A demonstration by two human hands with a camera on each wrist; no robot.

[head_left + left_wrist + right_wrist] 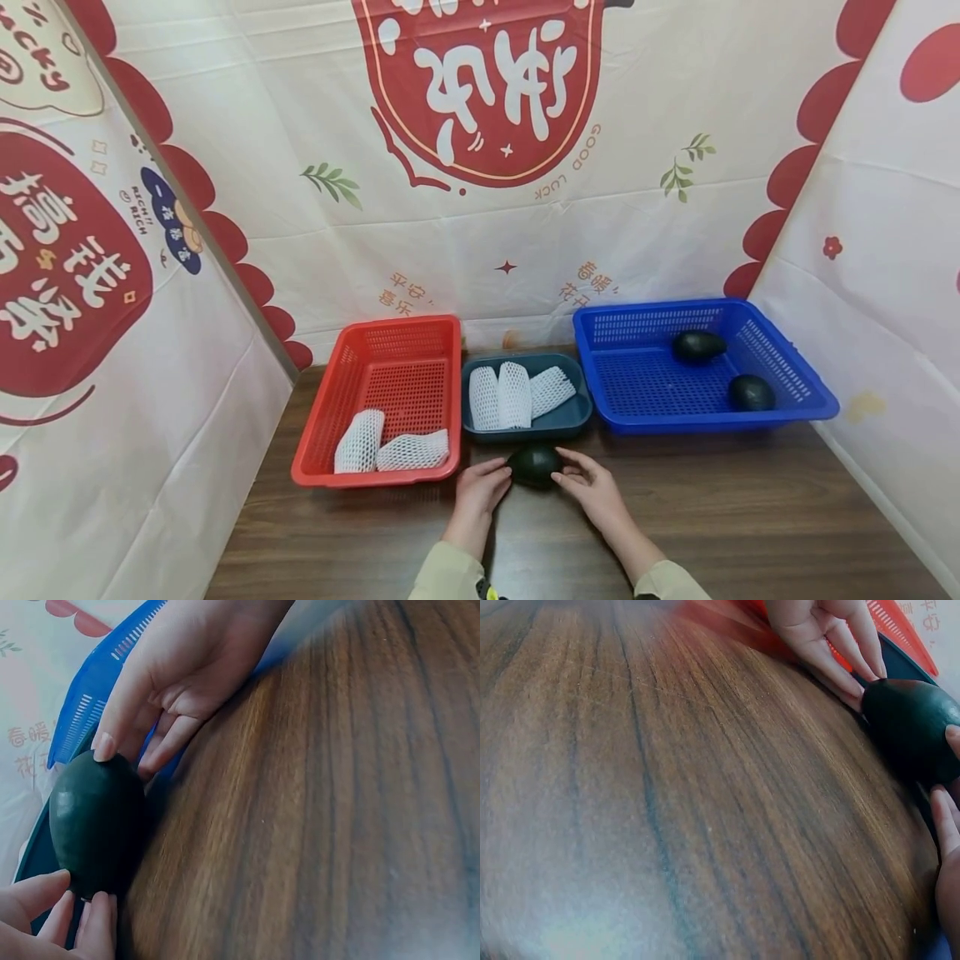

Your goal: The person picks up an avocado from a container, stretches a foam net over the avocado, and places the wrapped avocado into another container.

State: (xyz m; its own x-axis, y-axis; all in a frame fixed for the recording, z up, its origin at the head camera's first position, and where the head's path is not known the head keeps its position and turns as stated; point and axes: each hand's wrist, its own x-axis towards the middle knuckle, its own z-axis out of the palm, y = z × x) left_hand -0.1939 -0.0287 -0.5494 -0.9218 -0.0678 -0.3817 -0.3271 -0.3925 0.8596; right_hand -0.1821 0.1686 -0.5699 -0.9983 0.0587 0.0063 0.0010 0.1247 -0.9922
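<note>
You have one dark green avocado (535, 465) between both hands, just in front of the dark teal tray (577, 419) and over the middle of the tabletop (720, 517). Your left hand (480, 490) has its grip on the narrow stem end, thumb and fingertips pinching it; your right hand (594, 490) has its grip on the broad end, the thumb on top and the fingers curled at the side. The avocado lies sideways, stem toward your left; you cannot tell from these views whether it touches the wood or is slightly lifted. In the tray behind it lie three white foam nets: the left net (483, 398) and the middle net (514, 396) side by side, the right net (552, 392) slanting beside them. To your left stands the red basket (408, 387), with an upright-looking net (360, 442) and a sideways net (414, 451) near its front edge, both bulging. To your right, the blue basket (637, 379) holds a farther avocado (699, 346) toward its back wall and a nearer avocado (752, 392) by its right side. A printed white cloth (480, 250) hangs behind everything.
</note>
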